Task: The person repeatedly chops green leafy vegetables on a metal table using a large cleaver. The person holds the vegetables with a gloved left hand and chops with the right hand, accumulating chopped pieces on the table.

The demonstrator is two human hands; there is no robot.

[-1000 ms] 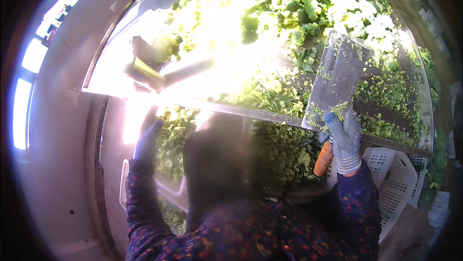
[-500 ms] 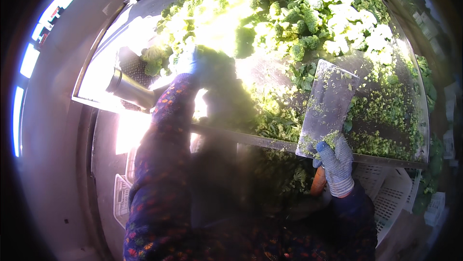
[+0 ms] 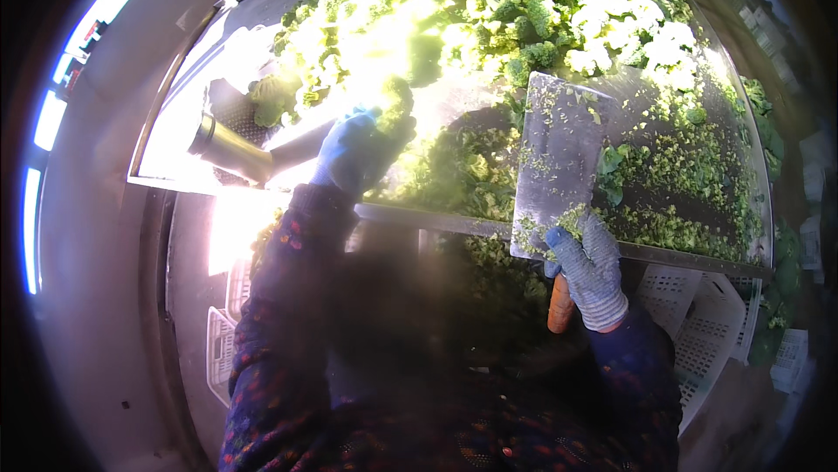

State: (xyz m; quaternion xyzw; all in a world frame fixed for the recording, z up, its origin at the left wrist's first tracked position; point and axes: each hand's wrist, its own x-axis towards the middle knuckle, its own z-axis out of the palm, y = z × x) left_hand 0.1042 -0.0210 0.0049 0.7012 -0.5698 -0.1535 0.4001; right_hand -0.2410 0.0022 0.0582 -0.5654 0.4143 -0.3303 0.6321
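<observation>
Here, nearest, the gloved right hand (image 3: 590, 270) wraps around the orange handle (image 3: 560, 304) of a cleaver (image 3: 559, 153), its scrap-flecked blade slanting over the front rim of the metal table (image 3: 436, 220). Farther in, the blue-gloved left hand (image 3: 351, 149) curls around a broccoli head (image 3: 396, 99), blurred by glare. Beyond lies heaped broccoli (image 3: 532, 10).

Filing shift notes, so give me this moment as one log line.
left hand: holds broccoli | right hand: holds cleaver | table: broccoli heap, scraps | right: white crates
</observation>
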